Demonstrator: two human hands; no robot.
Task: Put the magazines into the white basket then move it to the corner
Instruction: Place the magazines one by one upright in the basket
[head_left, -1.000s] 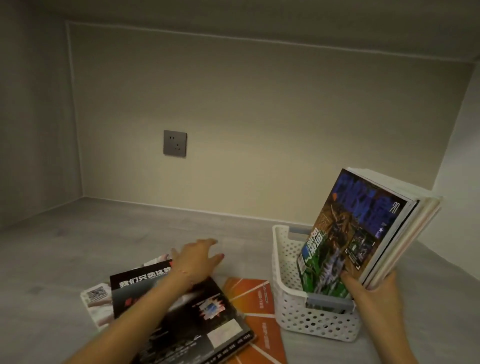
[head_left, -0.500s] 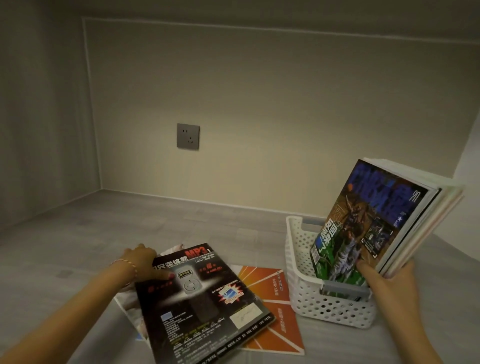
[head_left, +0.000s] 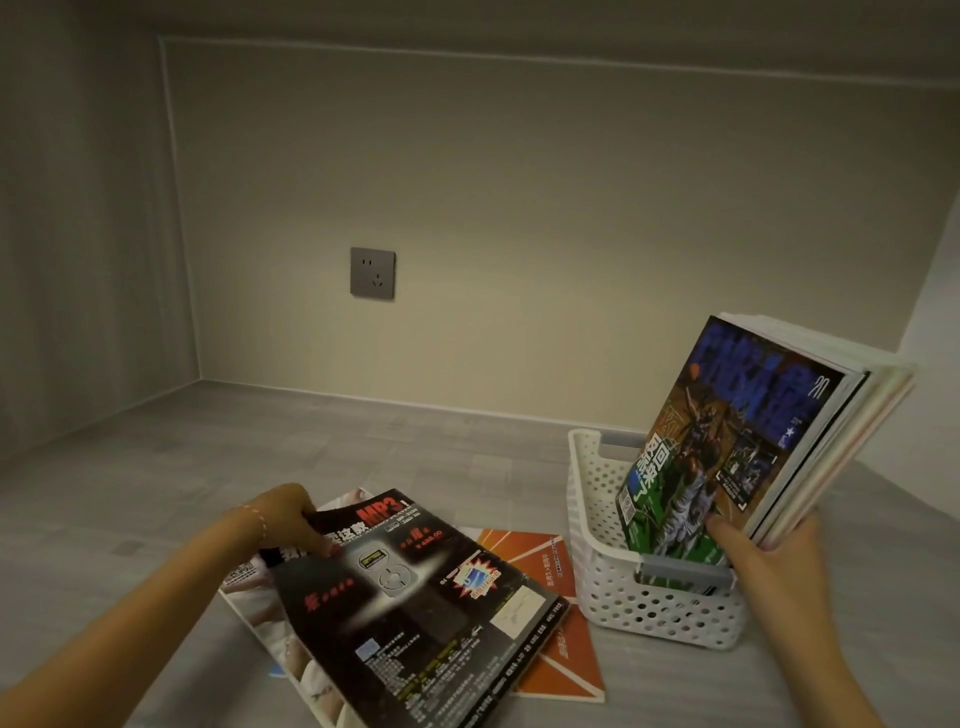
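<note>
A white perforated basket (head_left: 639, 613) stands on the grey floor at the right. A stack of magazines (head_left: 727, 457) leans in it, tilted to the right, a blue and green cover in front. My right hand (head_left: 774, 566) grips the stack's lower right edge. A black MP3 magazine (head_left: 415, 592) lies left of the basket, its far left corner lifted. My left hand (head_left: 283, 514) pinches that corner. Under it lie a pale magazine (head_left: 265, 613) and an orange one (head_left: 550, 561).
A grey wall socket (head_left: 372, 273) sits on the beige back wall. The left wall meets the back wall in a far corner (head_left: 200, 376). A white wall rises close behind the basket on the right.
My left hand has slid from the top of the black magazine to its far left corner and taken hold of it, raising it. The right hand still holds the stack in the basket.
</note>
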